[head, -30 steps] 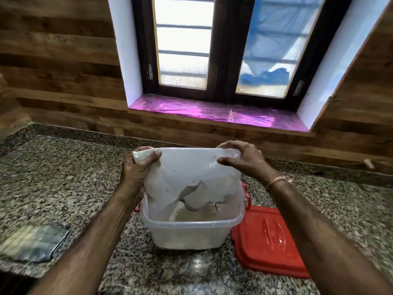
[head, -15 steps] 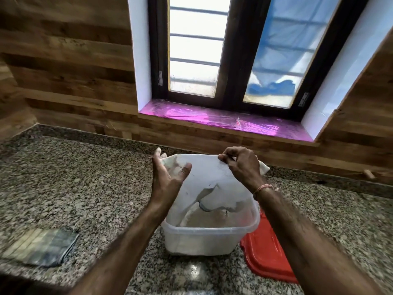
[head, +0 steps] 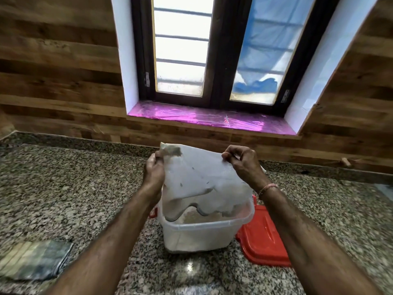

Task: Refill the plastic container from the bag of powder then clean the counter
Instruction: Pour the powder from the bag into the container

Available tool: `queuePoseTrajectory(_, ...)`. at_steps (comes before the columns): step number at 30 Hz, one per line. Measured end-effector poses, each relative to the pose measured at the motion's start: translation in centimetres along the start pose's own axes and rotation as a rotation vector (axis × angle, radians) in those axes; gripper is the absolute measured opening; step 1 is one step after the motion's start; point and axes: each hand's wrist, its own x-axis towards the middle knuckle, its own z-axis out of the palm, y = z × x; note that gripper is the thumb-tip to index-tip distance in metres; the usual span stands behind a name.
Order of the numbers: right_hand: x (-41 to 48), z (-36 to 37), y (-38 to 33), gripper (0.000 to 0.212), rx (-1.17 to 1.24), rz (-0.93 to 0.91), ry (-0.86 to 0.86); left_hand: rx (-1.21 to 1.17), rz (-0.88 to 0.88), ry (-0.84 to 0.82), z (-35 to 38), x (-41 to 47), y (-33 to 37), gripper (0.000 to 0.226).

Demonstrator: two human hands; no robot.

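A white bag of powder (head: pixel 197 177) hangs upside down over a clear plastic container (head: pixel 197 237), its open mouth dipping inside the rim. My left hand (head: pixel 154 169) pinches the bag's upper left corner. My right hand (head: pixel 244 162) pinches its upper right edge. The bag looks limp and nearly flat. Pale powder fills the container's lower part. The container stands on the speckled granite counter (head: pixel 74 192), between my forearms.
A red lid (head: pixel 263 239) lies flat on the counter just right of the container. A folded grey-blue cloth (head: pixel 34 260) rests at the near left. A wood-panelled wall and a window with a pink sill (head: pixel 208 120) stand behind the counter.
My left hand, open against the bag half a second ago, now pinches its upper left corner. The bag is stretched flatter between both hands. The view has tilted slightly.
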Motion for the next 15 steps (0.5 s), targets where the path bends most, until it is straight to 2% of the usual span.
queuePoseTrajectory(3,-0.2,-0.4,0.3,0.020,0.004,0.033,0.029,-0.068,0.019,-0.051,-0.2,0.3,0.0,0.020)
queuePoseTrajectory(4,-0.3,-0.4,0.1,0.019,0.003,0.036,0.038,-0.080,0.035,-0.064,0.0,0.3,0.0,0.023)
queuePoseTrajectory(6,-0.6,-0.2,-0.4,0.016,0.024,0.031,0.037,-0.104,0.037,-0.047,0.6,0.2,0.3,0.032)
queuePoseTrajectory(9,-1.0,0.3,-1.0,0.017,-0.025,0.012,0.017,-0.082,0.012,0.014,1.2,0.3,0.7,0.022)
queuePoseTrajectory(12,-1.2,0.4,-1.0,0.022,-0.075,0.036,0.070,0.272,0.160,0.161,1.1,0.2,1.3,0.017)
queuePoseTrajectory(15,-1.1,0.5,-1.6,0.022,-0.080,0.061,0.131,0.557,0.498,0.121,1.3,-1.2,2.0,0.060)
